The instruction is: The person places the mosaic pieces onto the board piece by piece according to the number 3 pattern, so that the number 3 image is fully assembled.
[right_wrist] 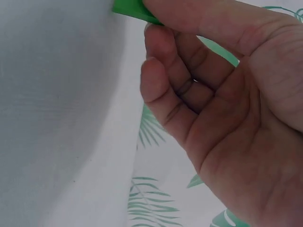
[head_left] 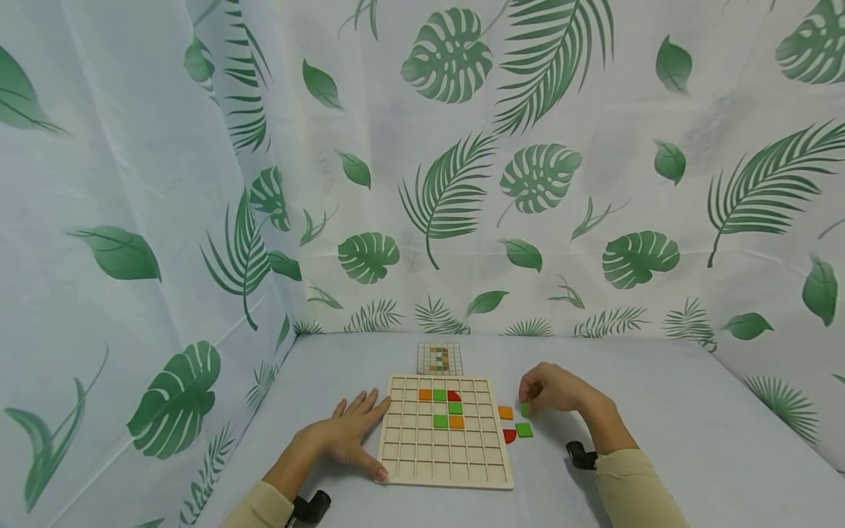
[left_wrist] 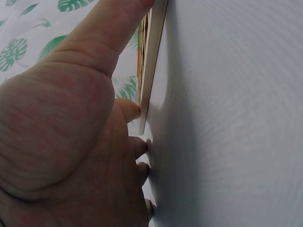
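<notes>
A wooden grid board [head_left: 442, 458] lies on the table with green, orange and red tiles set in its upper cells. My left hand [head_left: 350, 433] has its fingers spread at the board's left side, the thumb touching the near left corner. In the left wrist view, the board's edge [left_wrist: 151, 61] shows beside the thumb. To the right of the board, my right hand [head_left: 557, 387] pinches a green tile [head_left: 525, 409] between thumb and fingers. The right wrist view shows that green tile [right_wrist: 135, 9] at the thumb tip, the other fingers curled behind.
Beside the board's right edge lie an orange square tile [head_left: 505, 413], a red rounded tile [head_left: 510, 436] and another green tile [head_left: 524, 430]. Behind the board is a small pattern card [head_left: 439, 358] printed with a grid. A leaf-print curtain [head_left: 462, 220] hangs at the table's back.
</notes>
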Available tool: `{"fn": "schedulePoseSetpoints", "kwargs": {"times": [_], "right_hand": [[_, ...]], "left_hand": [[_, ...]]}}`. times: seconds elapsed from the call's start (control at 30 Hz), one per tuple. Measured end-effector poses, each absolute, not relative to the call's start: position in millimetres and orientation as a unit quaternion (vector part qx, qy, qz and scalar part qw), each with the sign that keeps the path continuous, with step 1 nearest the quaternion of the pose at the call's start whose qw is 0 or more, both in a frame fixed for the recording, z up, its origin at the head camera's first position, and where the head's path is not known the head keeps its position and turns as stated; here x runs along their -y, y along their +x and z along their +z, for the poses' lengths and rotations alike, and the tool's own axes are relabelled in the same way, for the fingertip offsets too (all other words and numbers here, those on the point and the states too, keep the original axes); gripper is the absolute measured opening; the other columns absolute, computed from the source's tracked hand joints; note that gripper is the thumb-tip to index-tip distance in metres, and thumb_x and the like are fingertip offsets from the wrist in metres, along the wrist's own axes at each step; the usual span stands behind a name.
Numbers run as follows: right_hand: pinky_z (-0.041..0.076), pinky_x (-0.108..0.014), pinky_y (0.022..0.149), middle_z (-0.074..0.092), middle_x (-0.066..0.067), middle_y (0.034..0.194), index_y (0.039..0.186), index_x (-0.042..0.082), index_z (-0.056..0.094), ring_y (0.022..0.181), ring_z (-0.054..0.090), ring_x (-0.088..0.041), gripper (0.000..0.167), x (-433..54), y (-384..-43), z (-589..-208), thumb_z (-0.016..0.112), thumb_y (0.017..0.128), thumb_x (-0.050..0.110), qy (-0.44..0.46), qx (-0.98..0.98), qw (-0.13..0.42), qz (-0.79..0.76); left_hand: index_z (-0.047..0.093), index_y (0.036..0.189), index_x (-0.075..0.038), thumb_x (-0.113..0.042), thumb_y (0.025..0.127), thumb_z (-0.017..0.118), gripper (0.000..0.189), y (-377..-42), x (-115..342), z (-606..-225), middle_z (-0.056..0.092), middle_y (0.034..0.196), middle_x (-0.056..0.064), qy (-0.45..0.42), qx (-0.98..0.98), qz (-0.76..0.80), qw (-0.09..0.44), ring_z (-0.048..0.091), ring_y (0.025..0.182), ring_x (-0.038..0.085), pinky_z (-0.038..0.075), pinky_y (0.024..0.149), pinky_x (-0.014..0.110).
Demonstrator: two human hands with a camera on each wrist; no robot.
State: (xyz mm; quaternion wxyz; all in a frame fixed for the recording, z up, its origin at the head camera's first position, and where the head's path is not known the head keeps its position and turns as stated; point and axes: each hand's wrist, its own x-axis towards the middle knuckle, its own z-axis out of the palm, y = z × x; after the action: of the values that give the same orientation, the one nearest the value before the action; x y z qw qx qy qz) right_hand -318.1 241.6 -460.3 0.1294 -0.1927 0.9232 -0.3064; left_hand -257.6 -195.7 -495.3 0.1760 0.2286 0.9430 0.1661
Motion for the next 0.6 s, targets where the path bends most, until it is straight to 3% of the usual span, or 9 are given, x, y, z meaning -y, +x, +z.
{"fn": "schedulePoseSetpoints", "kwargs": {"times": [0.6], "right_hand": [[0.057,-0.027,0.068,0.075,0.002,0.086,0.095,0.009,0.079,0.076,0.064,-0.014,0.008,-230,-326,-458,0.082,0.088,0.005,-0.249,-0.903,0.026,-0.349]], "left_hand": [[0.013,0.169,-0.019,-0.077,0.068,0.082,0.135,-255,193,-491,0.004,0.176,0.017,0.228,-0.944,0.161,0.177,0.001,0.163,0.040,0.004,0.128,0.067]]}}
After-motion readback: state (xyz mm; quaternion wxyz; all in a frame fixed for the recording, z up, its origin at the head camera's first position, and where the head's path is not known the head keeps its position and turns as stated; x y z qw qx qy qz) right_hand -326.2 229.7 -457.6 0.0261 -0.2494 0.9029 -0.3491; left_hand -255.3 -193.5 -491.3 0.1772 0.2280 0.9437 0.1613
